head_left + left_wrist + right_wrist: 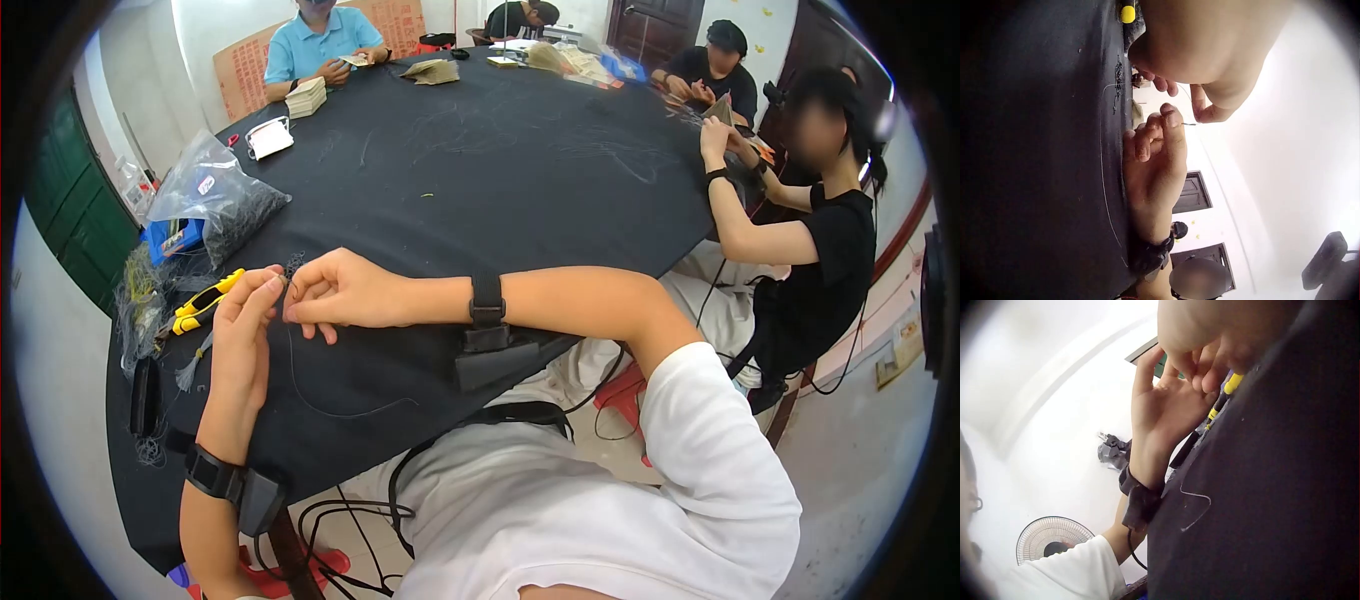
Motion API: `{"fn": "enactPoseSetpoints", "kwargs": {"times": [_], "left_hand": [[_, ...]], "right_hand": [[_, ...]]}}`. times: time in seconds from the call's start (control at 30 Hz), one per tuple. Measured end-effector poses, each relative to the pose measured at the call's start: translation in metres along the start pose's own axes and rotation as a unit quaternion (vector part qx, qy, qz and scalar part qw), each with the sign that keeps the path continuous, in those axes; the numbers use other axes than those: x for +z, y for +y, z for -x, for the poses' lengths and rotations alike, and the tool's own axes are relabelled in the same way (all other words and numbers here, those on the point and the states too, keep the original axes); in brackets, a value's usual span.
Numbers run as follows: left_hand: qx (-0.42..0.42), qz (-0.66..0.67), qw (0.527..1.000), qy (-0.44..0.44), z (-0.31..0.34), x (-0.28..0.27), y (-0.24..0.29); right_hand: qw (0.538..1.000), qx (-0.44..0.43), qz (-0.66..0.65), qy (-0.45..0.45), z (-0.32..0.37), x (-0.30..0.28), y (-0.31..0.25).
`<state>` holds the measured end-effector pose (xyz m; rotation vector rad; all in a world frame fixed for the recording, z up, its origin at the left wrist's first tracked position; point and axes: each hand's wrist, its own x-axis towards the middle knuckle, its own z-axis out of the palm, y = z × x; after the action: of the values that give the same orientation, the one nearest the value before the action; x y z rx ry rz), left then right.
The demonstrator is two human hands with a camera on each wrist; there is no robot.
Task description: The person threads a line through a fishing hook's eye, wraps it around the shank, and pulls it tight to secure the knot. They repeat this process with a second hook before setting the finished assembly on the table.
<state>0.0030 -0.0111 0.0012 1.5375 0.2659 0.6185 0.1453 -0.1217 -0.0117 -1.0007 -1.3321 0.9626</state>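
Just over the near left part of the black table, my left hand (242, 325) and right hand (345, 290) meet at the fingertips. A thin dark thread (330, 411) hangs below them and curves across the cloth. In the left wrist view, the left hand (1210, 56) pinches a short dark strand end (1189, 124) between thumb and finger, and the right hand (1157, 156) pinches its other side, its remaining fingers curled. The right wrist view has the right hand (1210, 337) covering the contact point, beside the left palm (1166, 415).
Yellow-black cutters (207, 302), a tassel (190, 370), tangled threads (140, 300) and a plastic bag of dark strands (235, 205) lie left of the hands. A white item (269, 138) is farther back. Several people sit around the table (400, 220), with paper stacks (306, 98).
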Motion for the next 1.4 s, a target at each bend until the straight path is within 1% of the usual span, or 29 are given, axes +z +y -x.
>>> {"fn": "enactPoseSetpoints", "kwargs": {"times": [0.07, 0.13, 0.2, 0.27, 0.3, 0.4, 0.47, 0.5, 0.57, 0.6, 0.67, 0.73, 0.8, 0.87, 0.9, 0.93, 1.0, 1.03, 1.07, 1.13, 1.23, 1.33, 1.4], "left_hand": [[0.012, -0.003, 1.0, -0.007, 0.001, 0.001, 0.001], [-0.001, 0.017, 1.0, 0.015, 0.001, 0.002, 0.001], [-0.01, 0.037, 0.999, 0.02, -0.001, -0.003, -0.002], [-0.063, 0.086, 0.994, 0.037, -0.007, -0.017, -0.006], [-0.08, 0.101, 0.989, 0.066, -0.012, -0.024, -0.01], [-0.088, 0.072, 0.989, 0.095, -0.019, -0.037, -0.016], [-0.061, 0.028, 0.994, 0.087, -0.013, -0.026, -0.009], [-0.047, 0.004, 0.996, 0.08, -0.011, -0.018, -0.006], [-0.013, -0.053, 0.998, 0.017, -0.007, -0.012, -0.007], [0.002, -0.079, 0.997, -0.015, -0.006, -0.007, -0.009], [0.031, -0.069, 0.997, -0.009, -0.008, -0.008, -0.008], [0.043, -0.089, 0.995, -0.029, -0.006, -0.003, -0.002], [0.027, -0.053, 0.998, -0.023, -0.003, 0.003, -0.001], [0.022, -0.015, 0.999, -0.035, -0.005, -0.002, -0.005], [0.007, -0.01, 1.0, -0.026, -0.006, -0.004, -0.004], [-0.007, -0.003, 1.0, -0.016, -0.005, -0.007, -0.004], [-0.032, 0.03, 0.998, 0.041, -0.004, -0.008, -0.005], [-0.038, 0.021, 0.998, 0.056, -0.002, -0.007, -0.002], [-0.035, 0.019, 0.998, 0.052, -0.002, -0.007, -0.001], [-0.032, 0.014, 0.999, 0.042, -0.001, -0.005, 0.001], [0.013, 0.029, 0.999, 0.001, 0.004, 0.007, 0.001], [0.017, 0.008, 0.999, -0.036, 0.006, 0.01, 0.004], [-0.001, 0.03, 0.999, -0.028, 0.004, 0.007, 0.004]], "right_hand": [[1.0, 0.004, 0.002, 0.0, 0.001, 0.0, 0.001], [1.0, 0.011, -0.002, -0.004, 0.001, 0.0, -0.001], [0.999, 0.03, -0.015, 0.018, 0.001, -0.002, -0.003], [0.999, 0.041, -0.016, 0.03, 0.001, -0.006, -0.001], [0.999, 0.041, -0.009, 0.03, 0.001, -0.008, 0.0], [0.999, 0.041, 0.001, 0.024, 0.001, -0.014, 0.003], [0.999, 0.034, 0.009, 0.031, 0.0, -0.012, 0.002], [0.999, 0.041, 0.002, 0.012, 0.0, -0.009, -0.001], [0.998, 0.058, -0.012, -0.023, 0.003, -0.002, -0.005], [0.998, 0.054, -0.041, -0.016, 0.003, -0.003, -0.002], [0.994, 0.047, -0.101, -0.007, -0.002, -0.004, 0.004], [0.994, 0.042, -0.1, -0.005, 0.001, -0.004, 0.0], [0.992, 0.049, -0.113, -0.024, -0.001, -0.001, 0.0], [0.996, 0.049, -0.068, -0.029, 0.0, 0.001, -0.002], [0.998, 0.049, -0.039, -0.03, 0.001, 0.001, -0.004], [0.998, 0.055, -0.036, -0.019, 0.002, 0.001, -0.004], [0.998, 0.07, -0.01, 0.003, 0.001, -0.004, -0.003], [0.998, 0.065, -0.006, 0.006, 0.001, -0.006, -0.002], [0.997, 0.08, 0.007, 0.017, 0.0, -0.008, -0.001], [0.996, 0.079, -0.034, 0.031, 0.001, -0.006, -0.005], [0.995, 0.09, -0.04, 0.008, 0.001, 0.0, -0.007], [0.995, 0.078, -0.058, -0.007, 0.003, 0.003, -0.008], [0.995, 0.079, -0.059, -0.007, 0.002, 0.002, -0.006]]}}
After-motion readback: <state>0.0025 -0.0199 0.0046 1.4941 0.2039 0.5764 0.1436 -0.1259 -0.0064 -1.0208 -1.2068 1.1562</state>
